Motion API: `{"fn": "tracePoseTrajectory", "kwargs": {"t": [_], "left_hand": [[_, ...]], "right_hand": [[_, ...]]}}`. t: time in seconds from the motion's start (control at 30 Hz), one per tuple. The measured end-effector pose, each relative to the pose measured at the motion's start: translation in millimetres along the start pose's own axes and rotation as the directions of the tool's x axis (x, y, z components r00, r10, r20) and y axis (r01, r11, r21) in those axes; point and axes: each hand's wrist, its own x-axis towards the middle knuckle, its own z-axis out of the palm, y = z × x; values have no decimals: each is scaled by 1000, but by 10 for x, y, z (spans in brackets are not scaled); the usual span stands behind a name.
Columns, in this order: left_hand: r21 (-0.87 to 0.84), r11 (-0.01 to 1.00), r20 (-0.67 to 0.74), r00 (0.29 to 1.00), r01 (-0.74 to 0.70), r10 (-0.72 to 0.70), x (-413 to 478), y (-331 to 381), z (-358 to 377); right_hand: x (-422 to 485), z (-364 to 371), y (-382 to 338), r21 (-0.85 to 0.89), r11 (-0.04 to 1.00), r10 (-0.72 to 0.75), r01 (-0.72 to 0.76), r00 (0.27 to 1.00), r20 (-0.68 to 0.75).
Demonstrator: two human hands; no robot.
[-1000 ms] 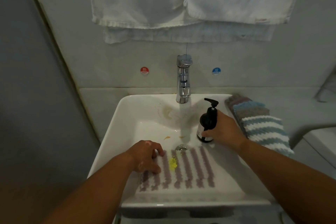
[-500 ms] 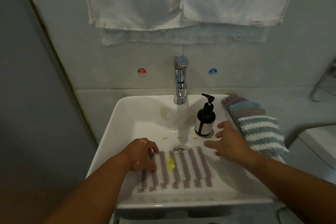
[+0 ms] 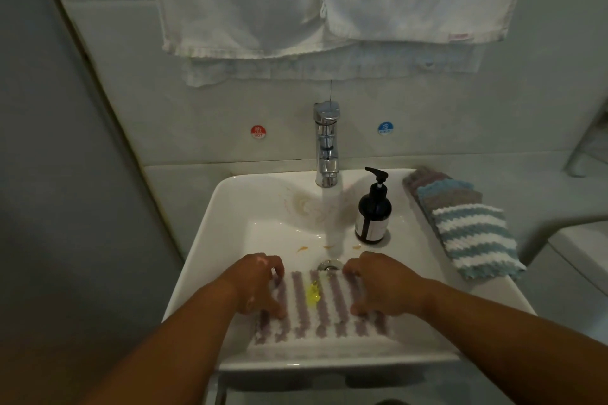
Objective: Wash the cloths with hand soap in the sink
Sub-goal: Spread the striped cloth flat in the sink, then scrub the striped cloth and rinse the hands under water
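Water is running from the faucet (image 3: 326,148) into the sink (image 3: 230,223), while the soap bottle (image 3: 373,214) is standing beside the stream and a stack of folded cloths (image 3: 467,223) is lying on the right rim. The purple-and-white striped cloth (image 3: 329,312) is lying flat at the basin front, carrying a yellow soap blob (image 3: 313,293). The left hand (image 3: 260,286) and right hand (image 3: 385,286) are gripping its two sides, fingers curled.

The white sink (image 3: 230,194) holds a cloth (image 3: 324,316) with mauve and white stripes and a yellow soap blob (image 3: 313,292). The soap bottle (image 3: 373,214) is black. On the right rim, the top cloth (image 3: 473,240) has teal and white stripes.
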Motion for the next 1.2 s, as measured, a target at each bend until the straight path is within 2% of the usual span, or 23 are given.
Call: {"fn": "tracePoseTrajectory", "kwargs": {"t": [0.1, 0.2, 0.27, 0.37, 0.43, 0.53, 0.77, 0.87, 0.93, 1.0, 1.03, 1.13, 1.2], "left_hand": [[-27, 998, 46, 998, 50, -49, 14, 52, 19], [-5, 999, 69, 997, 34, -34, 3, 92, 27], [-31, 1000, 57, 998, -1, 3, -3, 93, 16], [-200, 980, -12, 1000, -21, 19, -13, 86, -21], [-390, 921, -29, 1000, -3, -9, -24, 103, -50], [-648, 762, -65, 997, -17, -32, -50, 180, -106], [-828, 499, -326, 944, -256, -57, -126, 586, -373], [-852, 406, -409, 905, -330, -122, -133, 860, -380], [-817, 459, -464, 870, -348, -165, -78, 993, -306], [-783, 539, -495, 836, -311, -236, -28, 1061, -229], [-792, 538, -497, 818, -290, -291, -6, 1076, -202], [-869, 424, -429, 818, -257, -383, -14, 1140, -156], [-897, 361, -382, 857, -255, -345, -62, 1240, -122]], "right_hand": [[-6, 42, 10, 39, 998, 44, -44, 999, 4], [-6, 53, 0, 82, 996, 42, -42, 999, 4], [8, 34, 6, 169, 985, 39, -37, 999, -8], [17, -44, 32, 382, 923, 40, -32, 999, -12], [1, -96, 49, 585, 810, 46, -41, 999, 5], [-18, -180, 36, 784, 621, 85, -2, 994, -64], [-32, -507, -335, 950, 220, 110, 223, 962, -251], [14, -563, -560, 957, 89, 208, 276, 934, -289], [88, -516, -685, 947, 136, 363, 290, 875, -320], [94, -412, -813, 905, 297, 444, 305, 795, -414], [65, -366, -876, 864, 383, 429, 328, 765, -481], [4, -364, -927, 726, 567, 287, 391, 732, -618], [94, -419, -800, 724, 591, 335, 356, 708, -622]]}}
